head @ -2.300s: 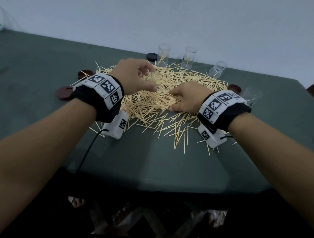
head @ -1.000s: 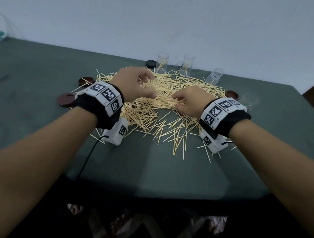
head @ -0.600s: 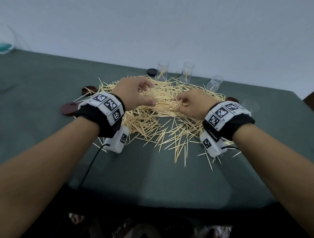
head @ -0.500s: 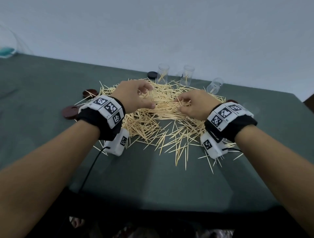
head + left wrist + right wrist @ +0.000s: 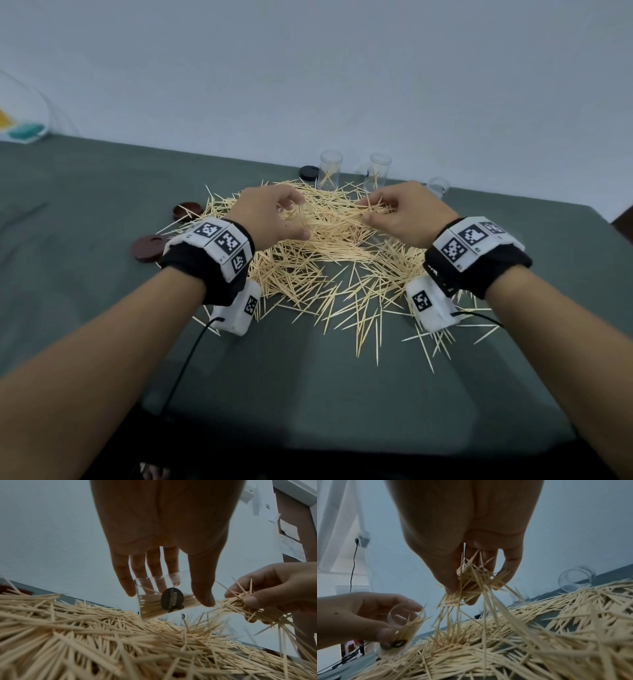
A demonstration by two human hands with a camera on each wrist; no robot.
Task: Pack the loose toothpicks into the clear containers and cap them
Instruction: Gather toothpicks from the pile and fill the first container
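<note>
Gripping a clear container [image 5: 164, 599], left hand [image 5: 270, 216], right hand [image 5: 404, 212] pinching toothpicks [image 5: 471, 580]

The toothpicks [image 5: 329, 260] are pale, matt wood. The containers [image 5: 330, 170] are clear, glossy plastic. Matt green cloth covers the tabletop [image 5: 85, 192]; the caps [image 5: 148, 247] look smooth brown plastic.

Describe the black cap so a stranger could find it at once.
Start at the toothpick pile on the green table and look to its far edge by the wall. The black cap lies flat just left of the left upright clear container. The two other caps in view, left of the pile, are dark red.
</note>
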